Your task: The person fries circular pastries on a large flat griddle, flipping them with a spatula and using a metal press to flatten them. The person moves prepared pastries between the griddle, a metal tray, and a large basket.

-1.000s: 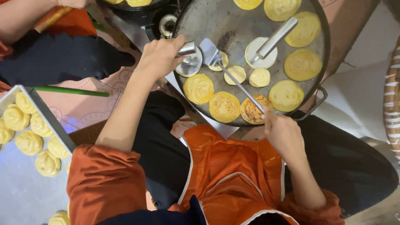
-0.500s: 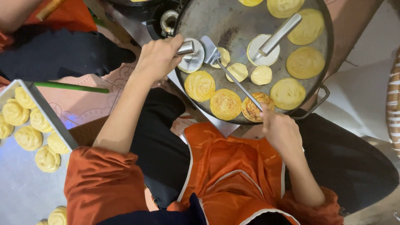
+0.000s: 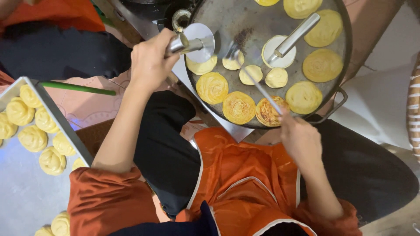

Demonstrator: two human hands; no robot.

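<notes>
A round dark griddle (image 3: 245, 22) holds several flat yellow dough rounds (image 3: 212, 86). My left hand (image 3: 151, 59) grips the handle of a round metal press (image 3: 199, 41), its disc lifted and tilted at the griddle's left edge over a flattened piece (image 3: 201, 67). My right hand (image 3: 299, 137) holds a thin metal spatula (image 3: 256, 81) whose blade reaches a small dough ball (image 3: 232, 62) near the middle. A second press (image 3: 284, 46) rests on another piece. One round (image 3: 269, 111) by my right hand is browned.
A metal tray (image 3: 26, 192) at the left carries several swirled raw dough balls (image 3: 33, 137). A green stick (image 3: 76, 88) lies on the pink mat. Another person in orange and black sits at the upper left. A burner part (image 3: 179, 17) shows beside the griddle.
My left hand has lifted the press off the dough at the griddle's left edge, leaving it flattened. The spatula blade stays near the small pieces. The view has shifted slightly.
</notes>
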